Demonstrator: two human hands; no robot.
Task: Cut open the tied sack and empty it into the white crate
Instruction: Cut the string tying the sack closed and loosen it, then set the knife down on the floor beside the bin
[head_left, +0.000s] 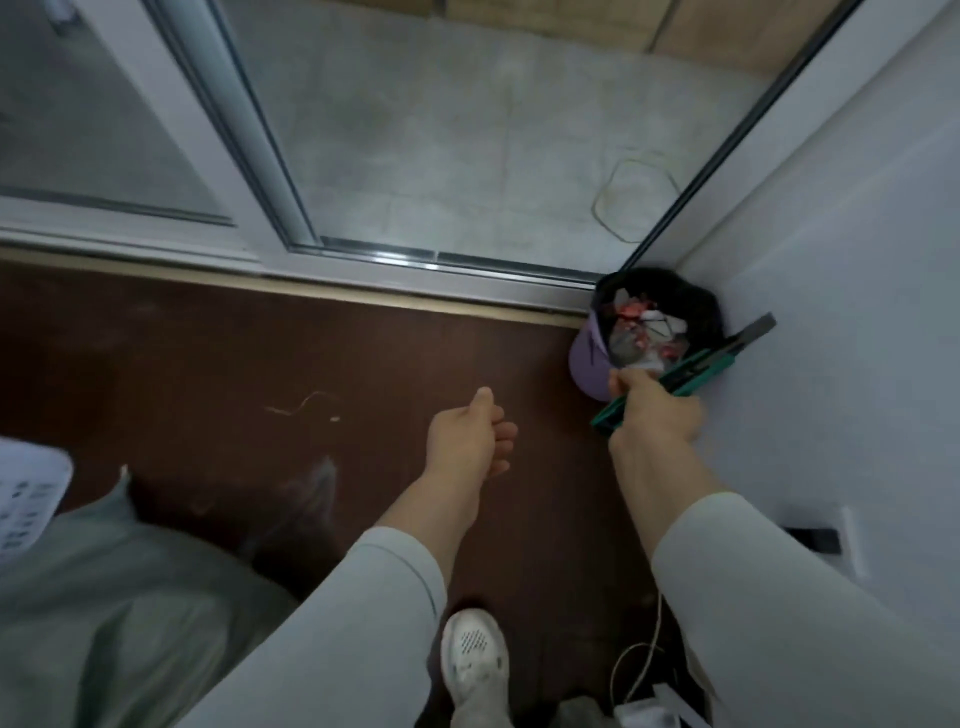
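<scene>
I see my right hand with its fingers wrapped around a long green box cutter, over a round purple bin full of crumpled scraps. My left hand hangs loose and holds nothing. The white crate, hard plastic with little holes, sits far left by a soft grey-green sack on the smooth brown floor.

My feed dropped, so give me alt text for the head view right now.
The right hand holds a green box cutter over a small lined bin of scraps in the wall corner. The left hand hangs empty above the brown floor; a white crate shows at the left edge.
</scene>
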